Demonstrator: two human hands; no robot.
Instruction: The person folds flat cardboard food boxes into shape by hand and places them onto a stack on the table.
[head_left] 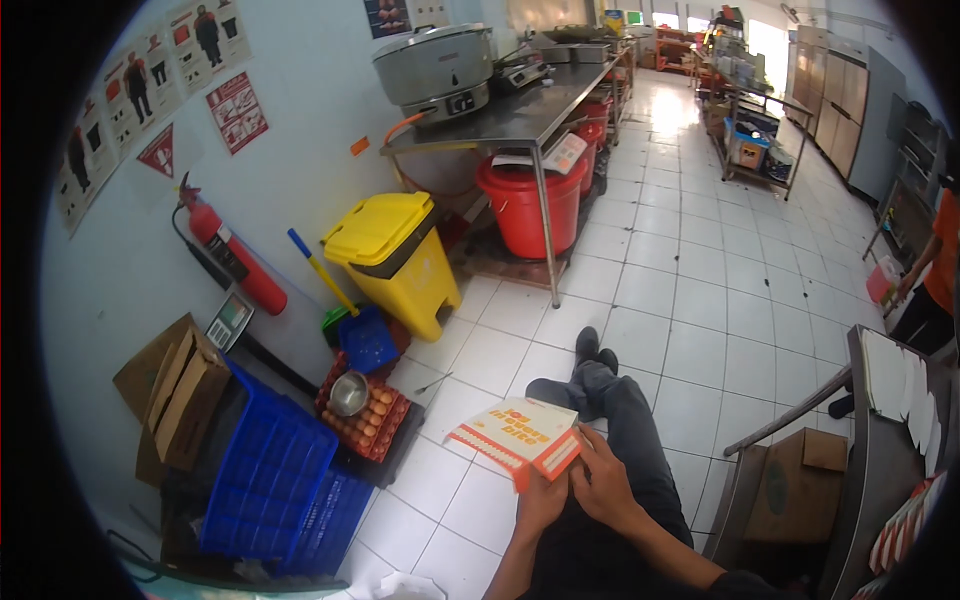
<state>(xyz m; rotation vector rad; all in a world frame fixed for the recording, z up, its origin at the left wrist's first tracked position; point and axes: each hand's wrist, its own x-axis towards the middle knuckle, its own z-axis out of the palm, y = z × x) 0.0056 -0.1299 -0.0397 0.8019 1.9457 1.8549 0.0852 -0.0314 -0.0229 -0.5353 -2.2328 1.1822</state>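
A white cardboard food box (520, 432) with orange print reading "joy in every bite" is held above my lap. My left hand (541, 503) grips its near edge from below, the fingers partly hidden by the box. My right hand (604, 482) is closed on the right corner, fingers bent against the orange-striped side. The top panel faces up, and a striped panel slopes down at the left. My crossed legs (640, 440) stretch out under the box.
On the left stand a blue basket (265, 490), egg trays (372, 420) with a metal bowl (349, 394), a blue dustpan (367, 338) and a yellow bin (385, 250). A metal shelf (850, 500) holding a carton (797, 487) is close on my right. Another person (935, 270) stands at the right edge.
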